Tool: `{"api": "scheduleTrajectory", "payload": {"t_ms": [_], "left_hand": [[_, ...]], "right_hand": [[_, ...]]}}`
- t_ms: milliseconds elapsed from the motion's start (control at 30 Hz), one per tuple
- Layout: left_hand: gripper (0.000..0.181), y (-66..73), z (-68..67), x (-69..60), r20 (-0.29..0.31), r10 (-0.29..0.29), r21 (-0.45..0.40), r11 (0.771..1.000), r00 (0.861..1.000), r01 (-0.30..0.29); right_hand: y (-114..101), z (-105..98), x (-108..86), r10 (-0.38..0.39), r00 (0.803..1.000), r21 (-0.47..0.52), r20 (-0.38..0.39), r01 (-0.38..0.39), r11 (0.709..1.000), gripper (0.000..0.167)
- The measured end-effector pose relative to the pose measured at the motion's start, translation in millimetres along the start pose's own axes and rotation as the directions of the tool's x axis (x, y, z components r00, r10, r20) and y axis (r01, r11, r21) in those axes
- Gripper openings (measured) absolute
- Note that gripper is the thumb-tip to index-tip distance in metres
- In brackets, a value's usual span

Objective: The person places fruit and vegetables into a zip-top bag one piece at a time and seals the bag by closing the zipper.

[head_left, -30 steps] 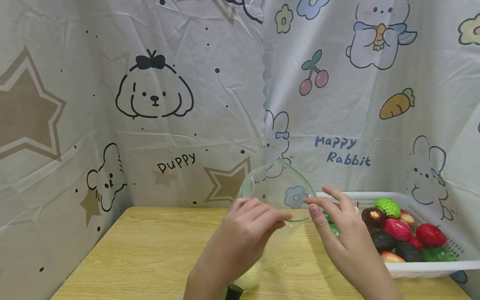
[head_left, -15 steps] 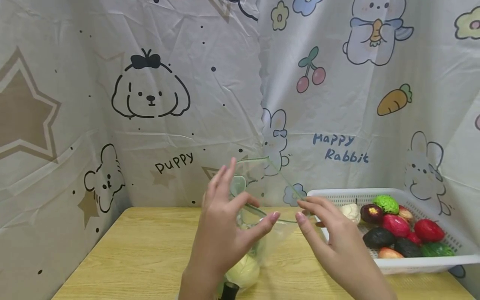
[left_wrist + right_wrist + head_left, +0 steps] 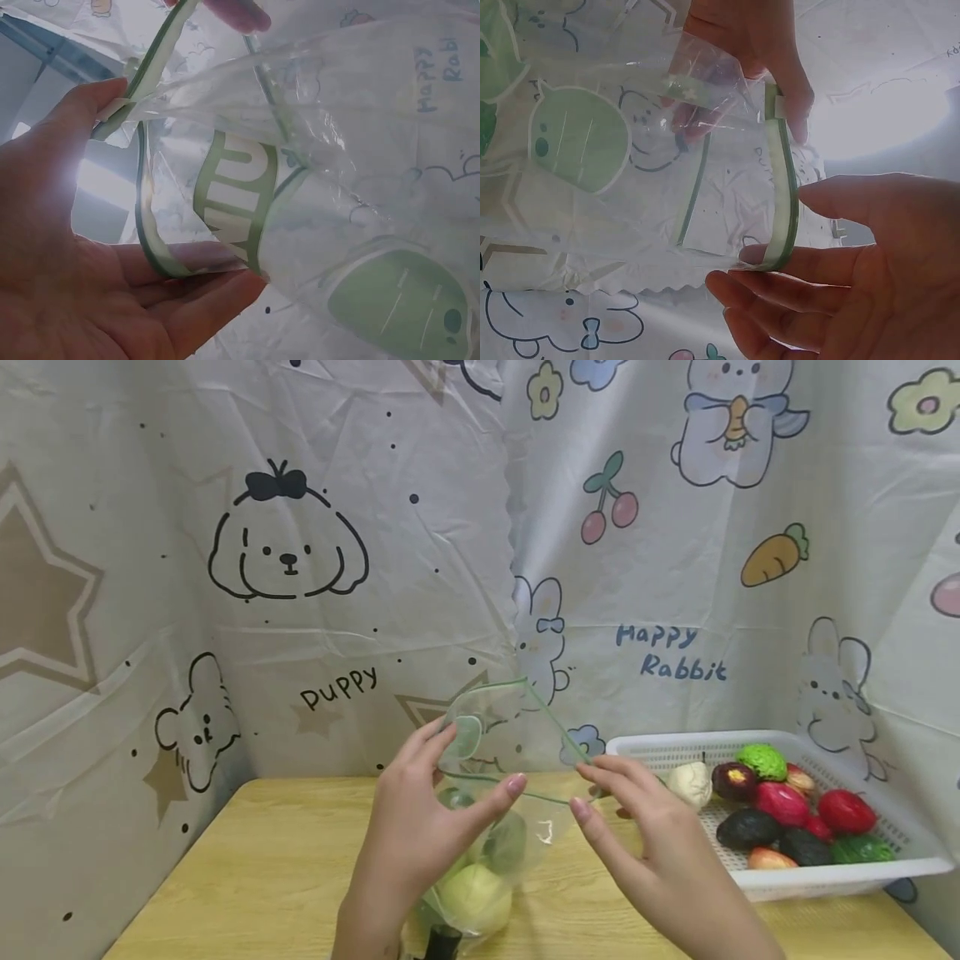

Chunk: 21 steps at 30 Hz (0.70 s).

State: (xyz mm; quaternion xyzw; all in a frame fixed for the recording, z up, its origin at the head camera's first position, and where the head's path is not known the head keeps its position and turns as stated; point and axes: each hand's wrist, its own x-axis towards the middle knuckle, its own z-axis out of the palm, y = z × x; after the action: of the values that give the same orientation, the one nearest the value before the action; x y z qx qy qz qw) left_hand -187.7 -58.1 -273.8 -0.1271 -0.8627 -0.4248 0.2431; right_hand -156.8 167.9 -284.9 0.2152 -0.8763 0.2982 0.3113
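Note:
A clear zip bag (image 3: 551, 831) with a green-edged mouth stands between my hands, its top gaping. Through its plastic show a pale yellow round item (image 3: 476, 897) and green rounded items (image 3: 506, 842), blurred by the film. My left hand (image 3: 420, 810) is at the left of the mouth, thumb and fingers spread wide. In the left wrist view its thumb touches one part of the green rim (image 3: 154, 64), with the fingers at another part. At the right corner, my right hand (image 3: 656, 831) touches the rim with extended fingers; one fingertip shows inside the mouth in the right wrist view.
A white perforated basket (image 3: 840, 881) at the right holds fruit and vegetables, among them a dark avocado-like piece (image 3: 747, 829) and a bright green one (image 3: 761, 762). Behind the wooden table (image 3: 277, 860) hangs a printed curtain (image 3: 420, 552). A black object (image 3: 442, 942) sits by my left wrist.
My left hand has gone from bunched fingers at the rim to a wide spread. The bag's mouth has moved left in view and its contents show more. My right hand has shifted left, uncovering a whitish basket item.

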Motion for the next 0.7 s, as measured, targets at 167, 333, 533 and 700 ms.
{"api": "scheduleTrajectory", "payload": {"t_ms": [167,333,533,700], "left_hand": [[0.094,-2.0,-0.7,-2.2,-0.009,0.012,-0.041,0.999,1.0,-0.012],[0.091,-5.2,-4.4,-4.3,-0.028,0.003,-0.035,0.999,1.0,-0.004],[0.086,-5.2,-9.7,-5.9,-0.075,-0.002,0.032,0.999,0.997,0.004],[0.086,-2.9,-12.4,-4.5,-0.078,0.001,0.031,1.0,0.997,0.002]], "right_hand": [[16.5,-11.6,1.3,0.02,1.0,-0.012,-0.023,-0.02,1.0,0.039],[64.9,-40.9,-0.8,0.142,0.985,-0.037,-0.103,-0.146,0.989,0.036],[137.4,-50.4,-3.8,0.315,0.945,-0.207,0.088,-0.292,0.934,0.043],[183.4,-25.6,-0.5,0.368,0.857,-0.252,0.362,-0.29,0.923,0.045]]}}
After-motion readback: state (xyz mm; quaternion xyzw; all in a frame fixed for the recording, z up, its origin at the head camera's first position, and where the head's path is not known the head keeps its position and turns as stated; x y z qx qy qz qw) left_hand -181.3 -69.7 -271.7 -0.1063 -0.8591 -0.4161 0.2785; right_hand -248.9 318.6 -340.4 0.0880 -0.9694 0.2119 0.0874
